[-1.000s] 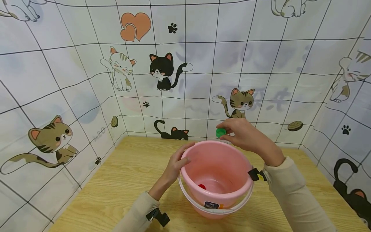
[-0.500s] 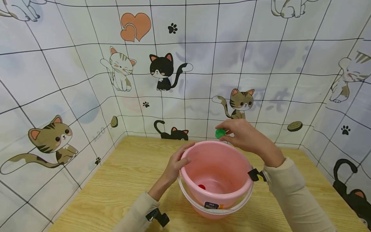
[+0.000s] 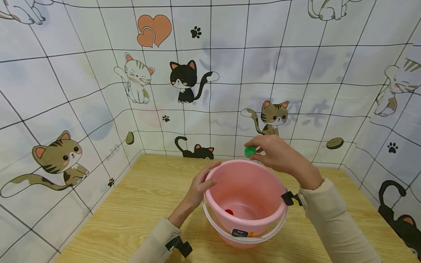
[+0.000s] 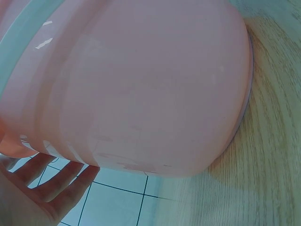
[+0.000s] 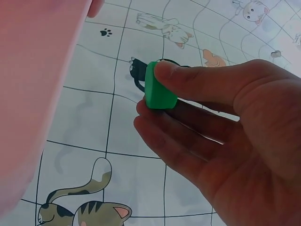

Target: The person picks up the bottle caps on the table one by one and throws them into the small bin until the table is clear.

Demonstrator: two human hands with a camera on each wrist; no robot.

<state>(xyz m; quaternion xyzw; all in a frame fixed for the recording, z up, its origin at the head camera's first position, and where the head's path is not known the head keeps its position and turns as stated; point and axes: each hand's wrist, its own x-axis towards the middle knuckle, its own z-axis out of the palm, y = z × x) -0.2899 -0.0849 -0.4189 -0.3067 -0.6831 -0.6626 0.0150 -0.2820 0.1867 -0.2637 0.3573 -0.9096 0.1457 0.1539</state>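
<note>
A pink bucket (image 3: 227,199) stands on the wooden table, its mouth tipped toward the head camera. My left hand (image 3: 200,183) holds its left rim, thumb over the edge; in the left wrist view that hand's (image 4: 44,193) fingers lie along the outer wall. Above the back right of the rim, my right hand (image 3: 276,153) pinches a small green block (image 3: 250,151) between thumb and fingers. The right wrist view shows the block (image 5: 160,89) with flat sides and angled corners. Inside the bucket a small red piece (image 3: 229,211) shows, partly hidden by the near rim.
The bucket's white handle (image 3: 243,239) hangs down on the near side, below a dark label (image 3: 240,232). The wooden tabletop (image 3: 141,204) reaches back to a cat-patterned cloth (image 3: 223,84) that hangs behind and at both sides.
The green block and my right hand have dipped very slightly over the last second. My left hand and the bucket have stayed in place.
</note>
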